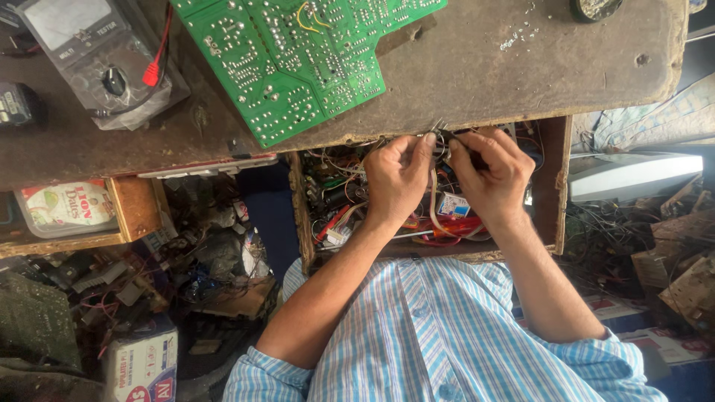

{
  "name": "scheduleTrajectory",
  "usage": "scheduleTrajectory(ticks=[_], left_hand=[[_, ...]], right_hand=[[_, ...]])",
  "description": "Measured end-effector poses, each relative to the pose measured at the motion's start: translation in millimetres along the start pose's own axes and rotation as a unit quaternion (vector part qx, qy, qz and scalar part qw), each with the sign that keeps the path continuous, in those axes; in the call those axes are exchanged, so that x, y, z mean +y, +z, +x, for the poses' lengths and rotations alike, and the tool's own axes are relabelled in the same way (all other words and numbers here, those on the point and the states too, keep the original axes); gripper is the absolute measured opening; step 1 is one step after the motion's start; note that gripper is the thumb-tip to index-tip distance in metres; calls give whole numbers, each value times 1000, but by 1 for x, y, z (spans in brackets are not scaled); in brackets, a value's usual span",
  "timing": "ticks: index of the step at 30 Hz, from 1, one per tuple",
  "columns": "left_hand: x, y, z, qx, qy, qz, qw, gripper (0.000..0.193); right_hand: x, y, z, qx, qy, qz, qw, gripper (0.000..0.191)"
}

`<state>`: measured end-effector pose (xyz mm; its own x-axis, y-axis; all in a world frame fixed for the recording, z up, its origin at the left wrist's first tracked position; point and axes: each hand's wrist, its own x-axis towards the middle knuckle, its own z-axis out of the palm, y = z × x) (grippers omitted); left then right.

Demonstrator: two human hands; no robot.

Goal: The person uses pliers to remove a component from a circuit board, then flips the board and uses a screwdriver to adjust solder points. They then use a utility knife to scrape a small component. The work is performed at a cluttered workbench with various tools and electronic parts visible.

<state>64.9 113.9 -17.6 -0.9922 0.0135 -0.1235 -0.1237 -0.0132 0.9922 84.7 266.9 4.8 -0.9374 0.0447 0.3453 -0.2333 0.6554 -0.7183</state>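
Over drawer (555,186): wires (439,138) btwn both grips.

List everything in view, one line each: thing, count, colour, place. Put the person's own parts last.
circuit board: one, green, on the workbench at top centre.
multimeter: one, grey with a red plug, top left on the bench.
workbench: one, worn brown, across the top.
open drawer: one, wooden, under the bench edge, full of wires and parts.
plastic tub: one, clear with a printed label, on the left shelf.
small box: one, blue and white, in the drawer.
shirt: one, blue and white striped, bottom centre.
left hand: one, fingers pinching thin wires over the drawer.
right hand: one, gripping a dark slim tool.
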Motion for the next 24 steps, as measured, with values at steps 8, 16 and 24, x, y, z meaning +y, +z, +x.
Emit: scheduleTrajectory(ticks=[8, 16, 24], left_hand=[[1, 2, -1, 9, -3, -8, 1000, 36], [3, 3, -1, 10, -14, 4, 1000, 35], [2, 3, -1, 15, -1, 12, 1000, 37]], right_hand=[[1, -1, 0, -1, 1, -8, 1000, 10], [-2, -2, 0, 1, -12, -15, 1000, 10], [5, -3, -4, 9, 16, -21, 1000, 10]])
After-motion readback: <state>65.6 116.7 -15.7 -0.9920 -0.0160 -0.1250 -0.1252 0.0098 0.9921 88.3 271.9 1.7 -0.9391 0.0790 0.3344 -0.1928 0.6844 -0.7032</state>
